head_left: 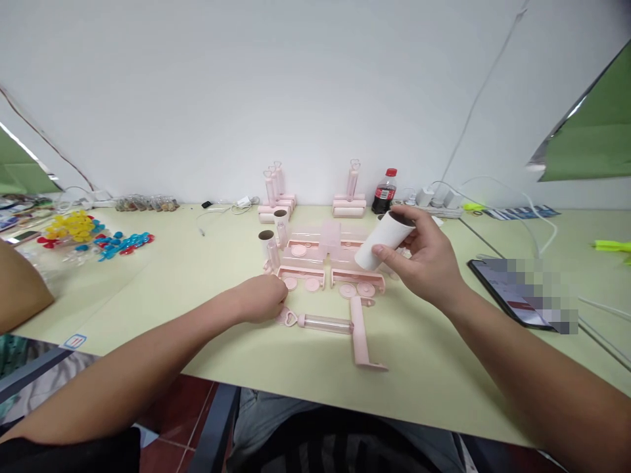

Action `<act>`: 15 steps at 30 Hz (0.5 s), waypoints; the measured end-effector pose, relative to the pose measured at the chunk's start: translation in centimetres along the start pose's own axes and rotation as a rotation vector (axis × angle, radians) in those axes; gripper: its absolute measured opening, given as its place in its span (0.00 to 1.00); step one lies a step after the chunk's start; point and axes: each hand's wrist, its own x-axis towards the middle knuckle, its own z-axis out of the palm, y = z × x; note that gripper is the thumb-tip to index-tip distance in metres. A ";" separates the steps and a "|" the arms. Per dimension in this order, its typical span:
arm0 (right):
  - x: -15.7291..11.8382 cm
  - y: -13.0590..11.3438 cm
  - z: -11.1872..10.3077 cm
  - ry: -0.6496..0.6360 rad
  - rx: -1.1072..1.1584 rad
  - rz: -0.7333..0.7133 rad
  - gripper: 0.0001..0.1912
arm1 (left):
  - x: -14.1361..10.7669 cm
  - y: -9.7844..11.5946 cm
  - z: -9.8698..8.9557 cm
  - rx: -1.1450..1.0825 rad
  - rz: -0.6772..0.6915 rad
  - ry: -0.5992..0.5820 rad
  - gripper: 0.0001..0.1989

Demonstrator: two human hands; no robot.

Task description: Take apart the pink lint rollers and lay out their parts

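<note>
In my right hand [417, 253] is a white paper roll [379, 243] with a hollow brown core, held tilted above the pink parts. My left hand [263, 297] is closed low over the table beside the small pink discs [290, 284]; whatever is in its fingers is hidden. In front of it lies a clear tube with a pink heart-shaped handle [328, 323], joined to a long pink bracket [361, 332]. Behind are pink trough-shaped housings [357, 279], more pink discs [348, 290] and clear covers [305, 234]. Two other rolls [267, 244] stand upright behind my left hand.
Assembled pink roller pieces with heart handles [276, 200] stand along the wall, with another group [349, 200] farther right. A cola bottle [384, 192] is near them. At right lie a phone [513, 295] and white cables. Colourful plastic pieces [123, 243] and another person's arm [22, 289] are left.
</note>
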 end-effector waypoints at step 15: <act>1.4 -0.1 0.3 -0.034 -0.023 0.010 0.32 | 9.2 -1.8 -12.4 0.203 -0.222 0.389 0.12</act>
